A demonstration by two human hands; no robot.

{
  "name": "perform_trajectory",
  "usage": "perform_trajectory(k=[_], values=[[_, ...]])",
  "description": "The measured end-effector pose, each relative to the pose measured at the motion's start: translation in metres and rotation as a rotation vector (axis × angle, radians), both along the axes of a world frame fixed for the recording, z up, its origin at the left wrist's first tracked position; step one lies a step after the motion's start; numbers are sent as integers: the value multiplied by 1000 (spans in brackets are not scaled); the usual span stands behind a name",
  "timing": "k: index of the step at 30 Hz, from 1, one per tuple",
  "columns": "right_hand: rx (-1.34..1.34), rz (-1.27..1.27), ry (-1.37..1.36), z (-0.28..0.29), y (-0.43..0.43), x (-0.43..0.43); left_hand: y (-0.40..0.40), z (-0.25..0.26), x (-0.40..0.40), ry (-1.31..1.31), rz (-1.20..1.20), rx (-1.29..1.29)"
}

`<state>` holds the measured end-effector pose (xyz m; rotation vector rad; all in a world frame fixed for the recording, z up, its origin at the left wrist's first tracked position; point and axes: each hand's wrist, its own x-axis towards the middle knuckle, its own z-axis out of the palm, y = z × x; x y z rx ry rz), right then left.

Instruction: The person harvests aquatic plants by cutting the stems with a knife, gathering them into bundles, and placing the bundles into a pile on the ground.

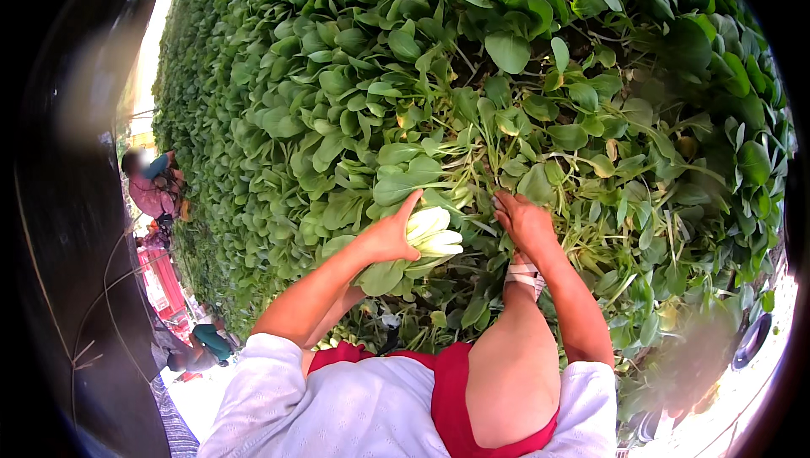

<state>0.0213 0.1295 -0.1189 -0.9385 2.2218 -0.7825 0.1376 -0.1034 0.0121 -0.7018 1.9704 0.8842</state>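
Note:
My left hand (392,235) is closed around several heads of pak choi (431,230), their pale stem ends pointing right and their leaves hanging below and behind the palm. My right hand (522,221) is low among the stems to the right of that bunch, beside my foot in its strapped sandal (524,273). Something small and greyish shows at its fingertips; what it is, I cannot tell. Loose, flattened leaves (405,173) lie just above my left thumb.
Dense standing pak choi (285,91) fills the bed ahead and to the left. Trampled leaves and stems (607,230) spread over the right side. One person (152,189) crouches at the far left edge, another (199,350) lower down. A red crate (163,281) stands between them.

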Motion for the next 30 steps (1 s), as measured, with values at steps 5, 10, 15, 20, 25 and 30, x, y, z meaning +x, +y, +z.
perform_trajectory(k=[5,10,15,20,25,30], values=[[40,132,172,-6,-17,-5,-13,-18,22,113,-32,19],[108,270,293,-23,-17,-5,-5,-10,6,-49,-21,13],[156,371,37,-4,-9,-17,22,-9,62,257,-206,-170],[-130,-339,-527,-16,-7,-9,40,-13,84,266,-380,-295],[-245,-390,-985,-15,-41,2,42,-11,89,551,-434,-353],[-313,-335,-1016,29,-45,-4,50,11,81,519,-431,-267]])
